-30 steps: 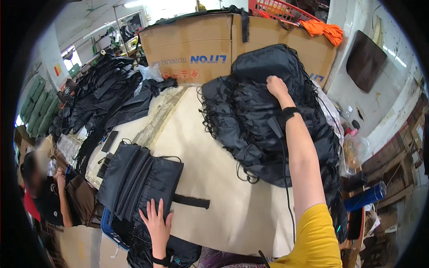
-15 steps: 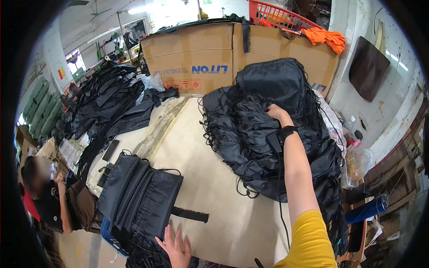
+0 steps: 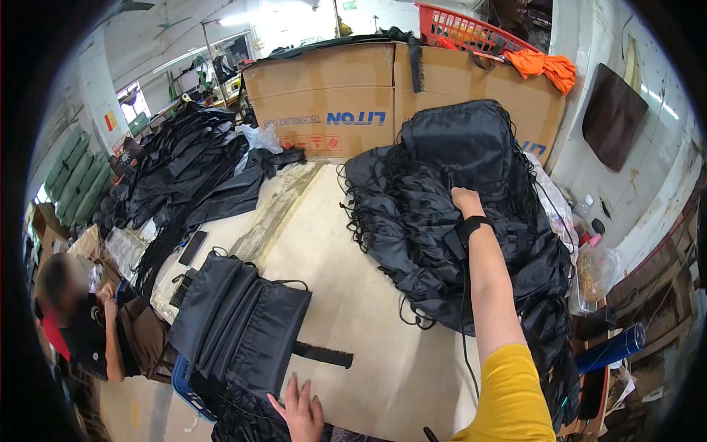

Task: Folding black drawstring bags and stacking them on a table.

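On the right of the table lies a large heap of black fabric bags (image 3: pixel 420 243) with thin cords hanging around its edges. My right arm stretches across it, and my right hand (image 3: pixel 466 200) is closed on the black cloth near the heap's middle. A dark band with a cable is round that wrist. At the near left, a layered stack of black fabric bags (image 3: pixel 239 324) lies with a black strap (image 3: pixel 322 353) sticking out of it. My left hand (image 3: pixel 303 414) has its fingers spread beside the stack's near corner, holding nothing.
A blue basket (image 3: pixel 188 390) is under the stack's near left side. A phone (image 3: pixel 193 248) and more black cloth (image 3: pixel 184 162) lie at the far left. Cardboard (image 3: pixel 324 96) walls the table's back. A seated person (image 3: pixel 92 331) is at the left.
My right hand has drawn slightly nearer over the heap, its fingers now closed more tightly on the cloth. My left hand stays spread by the stack. The whole view has shifted a little.
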Tool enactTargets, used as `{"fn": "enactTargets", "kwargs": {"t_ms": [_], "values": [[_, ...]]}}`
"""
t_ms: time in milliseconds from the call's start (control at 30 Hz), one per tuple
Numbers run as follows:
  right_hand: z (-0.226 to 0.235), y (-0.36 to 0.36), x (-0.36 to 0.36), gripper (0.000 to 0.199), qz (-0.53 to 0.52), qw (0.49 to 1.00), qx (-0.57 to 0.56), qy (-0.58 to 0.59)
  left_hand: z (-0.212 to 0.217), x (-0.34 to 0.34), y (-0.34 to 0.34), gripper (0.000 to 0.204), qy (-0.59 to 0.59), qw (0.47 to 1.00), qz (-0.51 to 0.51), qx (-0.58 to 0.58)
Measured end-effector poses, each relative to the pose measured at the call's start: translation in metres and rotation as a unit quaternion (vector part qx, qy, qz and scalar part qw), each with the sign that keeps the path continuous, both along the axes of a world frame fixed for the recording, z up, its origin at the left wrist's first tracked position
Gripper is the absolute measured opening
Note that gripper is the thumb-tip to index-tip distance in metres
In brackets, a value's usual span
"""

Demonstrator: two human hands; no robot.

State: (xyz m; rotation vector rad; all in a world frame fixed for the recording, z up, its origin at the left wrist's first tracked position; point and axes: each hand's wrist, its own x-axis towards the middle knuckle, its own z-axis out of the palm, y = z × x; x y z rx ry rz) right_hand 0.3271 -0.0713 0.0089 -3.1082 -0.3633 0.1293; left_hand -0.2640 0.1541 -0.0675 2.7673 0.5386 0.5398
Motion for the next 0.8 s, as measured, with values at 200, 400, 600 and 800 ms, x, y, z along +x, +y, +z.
{"fn": "enactTargets", "kwargs": {"t_ms": [200,400,600,800], "values": [[-0.026,-0.037,0.032,0.051,0.017,0.977,0.162,0.141,-0.006,0.001,-0.004,0.037,-0.032,0.999,-0.004,-0.004],[0.022,0.008,-0.037,0.057,-0.161,0.94,0.234,0.189,-0.001,0.0,-0.005,0.035,-0.054,0.998,-0.014,-0.026],[0.033,-0.032,0.006,0.031,-0.052,0.904,0.374,-0.2,0.016,0.014,-0.027,0.03,-0.02,0.994,-0.021,-0.103],[0.161,-0.013,-0.115,0.017,0.244,0.736,0.596,-0.21,0.018,0.01,-0.023,0.032,-0.045,0.94,-0.038,-0.335]]}}
